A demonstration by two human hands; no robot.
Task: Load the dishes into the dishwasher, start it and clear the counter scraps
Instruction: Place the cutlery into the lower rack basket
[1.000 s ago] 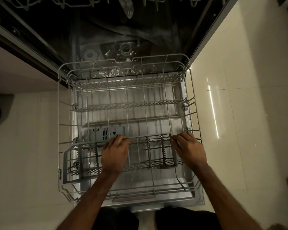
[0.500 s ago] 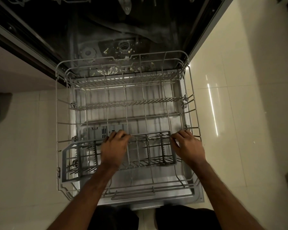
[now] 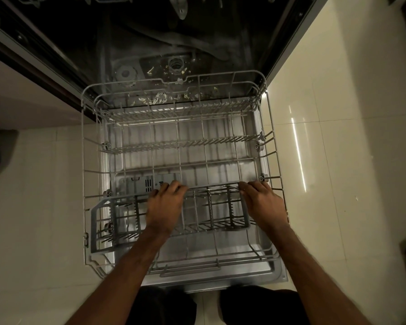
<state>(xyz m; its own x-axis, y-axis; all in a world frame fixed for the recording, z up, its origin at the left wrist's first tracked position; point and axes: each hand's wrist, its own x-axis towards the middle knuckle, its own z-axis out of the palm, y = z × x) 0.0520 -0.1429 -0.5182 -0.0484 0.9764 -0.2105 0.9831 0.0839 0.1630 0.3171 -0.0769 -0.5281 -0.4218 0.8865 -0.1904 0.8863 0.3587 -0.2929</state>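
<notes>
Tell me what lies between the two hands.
In the head view, only dividers of the cutlery basket span the gap between the left hand and the right hand, over the lower rack.

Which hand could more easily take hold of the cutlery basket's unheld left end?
Left, probably. The left hand grips the cutlery basket at its far rim near the middle, closer to that end; the right hand holds the right end, farthest away.

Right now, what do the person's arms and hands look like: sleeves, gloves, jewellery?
Left hand and right hand are bare: no gloves, rings or watch visible. Left forearm and right forearm show no sleeves up to the frame's edge. Dark clothing covers the legs below.
</notes>
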